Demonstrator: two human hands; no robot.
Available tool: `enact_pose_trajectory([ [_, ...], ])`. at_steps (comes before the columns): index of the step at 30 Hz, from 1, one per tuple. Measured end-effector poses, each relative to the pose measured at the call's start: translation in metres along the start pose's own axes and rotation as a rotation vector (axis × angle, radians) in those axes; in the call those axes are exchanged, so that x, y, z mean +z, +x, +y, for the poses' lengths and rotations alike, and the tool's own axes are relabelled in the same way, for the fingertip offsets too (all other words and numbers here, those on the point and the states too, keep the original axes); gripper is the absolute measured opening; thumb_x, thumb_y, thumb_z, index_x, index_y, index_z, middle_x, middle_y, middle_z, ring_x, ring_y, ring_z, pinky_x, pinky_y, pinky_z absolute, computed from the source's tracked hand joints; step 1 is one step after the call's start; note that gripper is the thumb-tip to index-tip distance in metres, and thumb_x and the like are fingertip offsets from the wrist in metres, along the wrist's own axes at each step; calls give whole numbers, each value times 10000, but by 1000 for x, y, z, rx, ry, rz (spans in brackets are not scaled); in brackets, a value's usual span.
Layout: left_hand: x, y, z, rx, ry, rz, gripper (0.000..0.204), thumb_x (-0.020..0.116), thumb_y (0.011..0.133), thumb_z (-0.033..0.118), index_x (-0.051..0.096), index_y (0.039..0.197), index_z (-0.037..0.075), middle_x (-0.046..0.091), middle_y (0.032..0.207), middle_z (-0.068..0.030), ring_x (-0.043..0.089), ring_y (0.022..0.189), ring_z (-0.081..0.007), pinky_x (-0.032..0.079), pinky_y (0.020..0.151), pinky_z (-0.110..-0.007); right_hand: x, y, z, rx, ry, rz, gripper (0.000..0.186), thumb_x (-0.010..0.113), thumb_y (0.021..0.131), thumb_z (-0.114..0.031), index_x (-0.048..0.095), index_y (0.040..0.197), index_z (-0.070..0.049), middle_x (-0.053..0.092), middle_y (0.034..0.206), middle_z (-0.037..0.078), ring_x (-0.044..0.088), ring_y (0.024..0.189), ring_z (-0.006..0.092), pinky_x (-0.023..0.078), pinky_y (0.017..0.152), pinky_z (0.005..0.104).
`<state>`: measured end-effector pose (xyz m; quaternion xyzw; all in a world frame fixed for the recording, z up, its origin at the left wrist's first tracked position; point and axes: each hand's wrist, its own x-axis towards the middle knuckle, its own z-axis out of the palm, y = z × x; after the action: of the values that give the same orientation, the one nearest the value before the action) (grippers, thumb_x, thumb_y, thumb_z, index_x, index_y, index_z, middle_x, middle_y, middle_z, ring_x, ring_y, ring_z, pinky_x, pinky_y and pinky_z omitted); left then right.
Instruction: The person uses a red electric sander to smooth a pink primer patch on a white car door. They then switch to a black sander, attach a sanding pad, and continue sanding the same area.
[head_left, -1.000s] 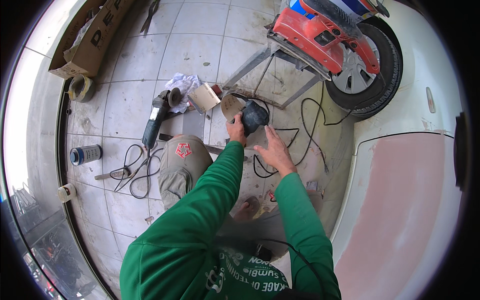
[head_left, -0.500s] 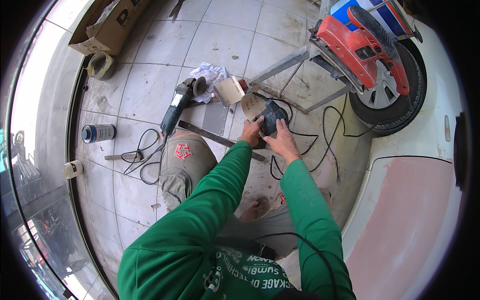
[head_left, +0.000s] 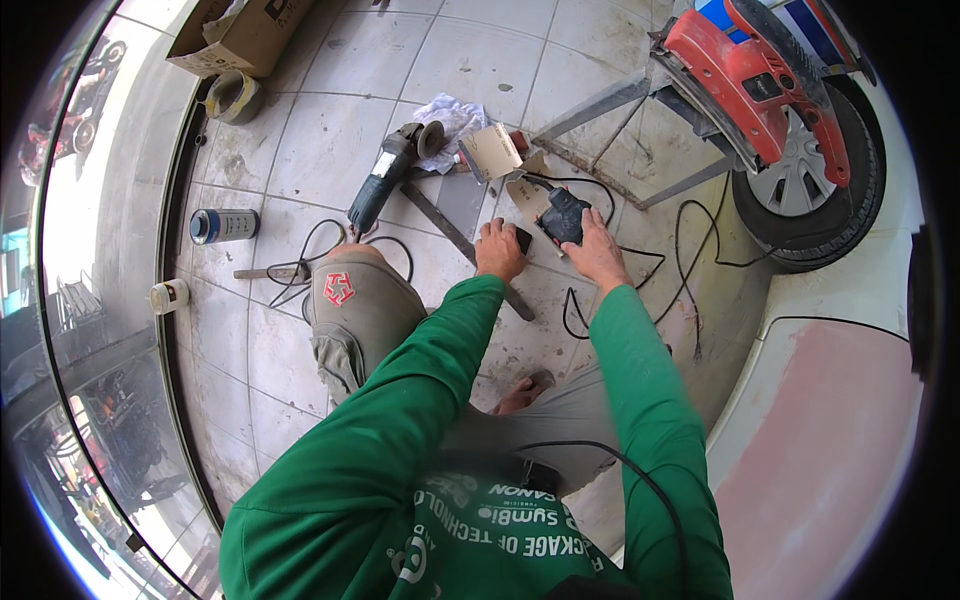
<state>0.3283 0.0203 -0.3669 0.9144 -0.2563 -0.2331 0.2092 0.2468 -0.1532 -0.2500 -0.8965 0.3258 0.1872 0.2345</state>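
My right hand point(head_left: 600, 252) is closed on the near right side of a black palm sander point(head_left: 566, 215), which rests low over the tiles. A brown paper sheet point(head_left: 525, 194) sticks out beside the sander's left end. To the left and apart from the sander, my left hand point(head_left: 500, 250) has its fingers curled around a small dark block-shaped piece point(head_left: 523, 240), mostly covered by the hand. Just behind lies an opened small cardboard box point(head_left: 492, 153). A flat metal bar point(head_left: 450, 230) runs under my left wrist.
An angle grinder point(head_left: 385, 175) lies left, near a white cloth point(head_left: 455, 122). A blue-capped can point(head_left: 224, 226) and a small tub point(head_left: 170, 296) stand by the glass door. At right are a metal stand point(head_left: 610, 105), a red power tool point(head_left: 740, 85), a wheel point(head_left: 800, 190) and loose black cables point(head_left: 690, 270).
My left hand has come away from the sander toward the left, with the small dark piece in it. The right hand stays on the sander. The whole view has shifted slightly.
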Motion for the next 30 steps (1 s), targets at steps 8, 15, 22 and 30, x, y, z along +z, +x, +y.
enact_pose_trajectory([
  [8,-20,-49,-46,37,183,-207,554,644,854,68,624,1407,96,444,1603,-123,442,1458,-402,524,1116,-509,8,25,69,-128,149,90,622,682,967,-267,529,1551,-119,543,1537,251,545,1409,373,437,1167,428],
  [15,-32,-58,-55,-15,154,-294,476,651,854,95,682,1329,110,511,1531,-152,579,1302,-427,555,1048,-523,5,19,60,12,355,26,658,723,929,-308,538,1554,-212,688,1318,263,654,1230,424,493,1076,452],
  [22,-5,-8,-23,-3,-234,-47,481,721,811,180,711,1270,39,704,1210,-252,689,1118,-433,557,1013,-482,-11,-10,67,187,451,4,792,757,918,-300,428,1611,-104,653,1382,276,643,1273,404,490,1104,441],
  [30,8,39,6,-411,-849,-144,395,740,895,124,679,1256,-24,724,1018,-121,706,835,-206,583,713,-341,-21,-87,91,307,1089,289,715,732,980,-213,428,1595,-15,516,1589,179,622,1322,320,577,1016,393],
])
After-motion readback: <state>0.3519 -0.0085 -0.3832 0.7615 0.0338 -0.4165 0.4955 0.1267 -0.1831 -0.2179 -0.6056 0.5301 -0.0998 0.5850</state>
